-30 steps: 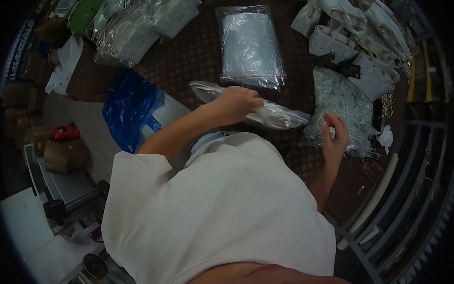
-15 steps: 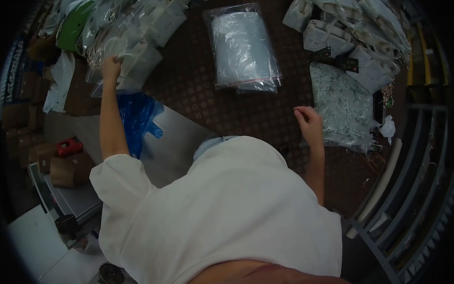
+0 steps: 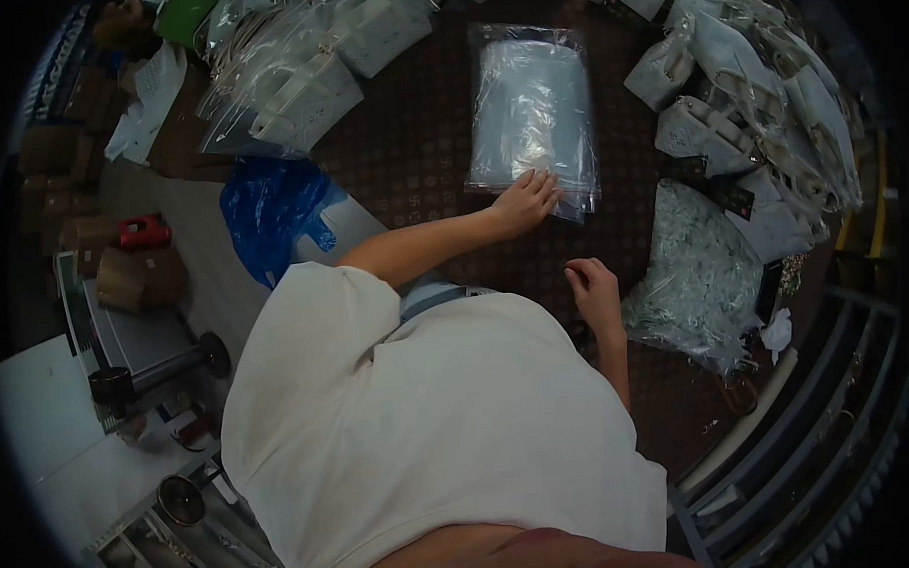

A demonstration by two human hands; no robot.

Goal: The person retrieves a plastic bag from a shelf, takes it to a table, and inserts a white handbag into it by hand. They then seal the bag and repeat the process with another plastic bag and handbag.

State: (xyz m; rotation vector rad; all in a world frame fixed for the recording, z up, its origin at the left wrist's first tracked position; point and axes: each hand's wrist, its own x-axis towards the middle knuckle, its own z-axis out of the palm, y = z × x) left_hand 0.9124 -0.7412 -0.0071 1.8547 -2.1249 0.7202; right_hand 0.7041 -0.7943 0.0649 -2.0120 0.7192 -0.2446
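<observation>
A stack of clear plastic bags (image 3: 530,106) lies on the dark patterned table (image 3: 391,176). My left hand (image 3: 525,201) rests on the stack's near edge, palm down, its fingers stretched out and holding nothing. To the right and nearer my body, my right hand (image 3: 593,289) hangs over the table with its fingers curled together; whether something small is between them is hidden. Just right of that hand is a large clear bag filled with small pale packets (image 3: 703,275).
White handbags in clear plastic stand at the back left (image 3: 308,99) and back right (image 3: 705,135). A blue plastic bag (image 3: 272,210) hangs at the table's left edge. Cardboard boxes (image 3: 139,278) and a red object (image 3: 144,232) are at far left, metal racks (image 3: 811,452) at right.
My left hand has moved right, from the wrapped bags at the back left onto the clear bag stack. My right hand has shifted slightly left and nearer my body. The camera view has shifted.
</observation>
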